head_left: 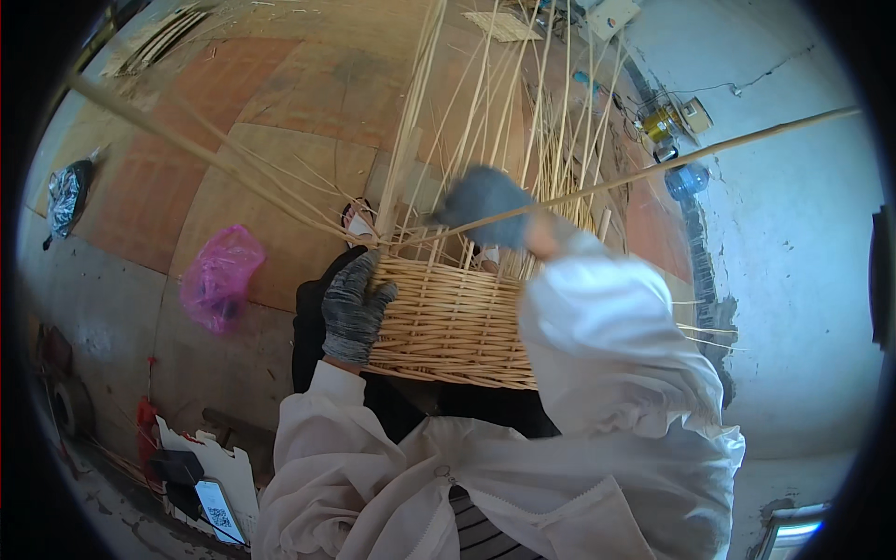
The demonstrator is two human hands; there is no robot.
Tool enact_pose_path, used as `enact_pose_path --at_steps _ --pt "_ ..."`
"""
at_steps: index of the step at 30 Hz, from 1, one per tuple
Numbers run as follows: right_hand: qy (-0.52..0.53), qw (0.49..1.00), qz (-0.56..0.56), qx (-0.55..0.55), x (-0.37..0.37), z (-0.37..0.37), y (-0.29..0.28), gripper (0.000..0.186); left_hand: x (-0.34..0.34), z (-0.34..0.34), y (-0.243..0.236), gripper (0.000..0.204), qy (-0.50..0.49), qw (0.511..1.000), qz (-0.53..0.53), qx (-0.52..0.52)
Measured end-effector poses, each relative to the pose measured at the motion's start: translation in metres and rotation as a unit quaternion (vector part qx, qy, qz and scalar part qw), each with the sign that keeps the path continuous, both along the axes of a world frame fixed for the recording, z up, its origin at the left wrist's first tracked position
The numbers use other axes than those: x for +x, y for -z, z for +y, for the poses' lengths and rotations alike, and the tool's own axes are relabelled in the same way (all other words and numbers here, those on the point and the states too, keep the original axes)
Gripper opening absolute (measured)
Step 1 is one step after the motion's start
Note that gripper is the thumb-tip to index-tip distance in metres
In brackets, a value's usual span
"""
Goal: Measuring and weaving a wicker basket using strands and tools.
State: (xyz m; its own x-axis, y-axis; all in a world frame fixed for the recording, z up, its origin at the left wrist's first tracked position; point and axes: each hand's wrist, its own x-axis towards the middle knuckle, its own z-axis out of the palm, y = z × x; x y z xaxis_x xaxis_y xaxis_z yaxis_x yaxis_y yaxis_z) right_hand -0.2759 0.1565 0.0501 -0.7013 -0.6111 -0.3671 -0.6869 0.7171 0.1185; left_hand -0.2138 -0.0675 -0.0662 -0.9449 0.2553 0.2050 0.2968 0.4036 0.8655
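A woven wicker basket (448, 317) rests at my lap over dark trousers, its long pale stakes (560, 131) rising from the far side. My left hand (357, 308), in a mottled grey knit glove, grips the basket's upper left corner, where several rods meet. My right hand (481, 205), also gloved and smeared by motion, is over the stakes just beyond the rim, at a long rod (709, 151) that runs out to the upper right; whether its fingers close on that rod is unclear. Part of a sandalled foot (359, 217) shows past the basket's left end.
A pink plastic bag (219, 280) and a dark wrapped bundle (70, 196) lie left on the floor boards (299, 93). Cane strips (154, 42) lie at upper left. A water jug (686, 184) and yellow container (658, 121) stand along the right wall (784, 280). Cardboard (238, 495) sits lower left.
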Motion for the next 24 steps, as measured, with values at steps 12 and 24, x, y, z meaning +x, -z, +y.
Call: enact_pose_path --at_steps 12,24 --pt "0.262 0.876 0.021 -0.405 0.148 0.110 0.045 0.032 0.001 0.146 -0.035 0.029 0.163 0.938 0.261 -0.160" --pt "0.479 0.725 0.238 -0.434 0.070 0.103 0.016 0.038 0.024 0.170 -0.064 0.048 0.111 0.937 0.121 -0.308"
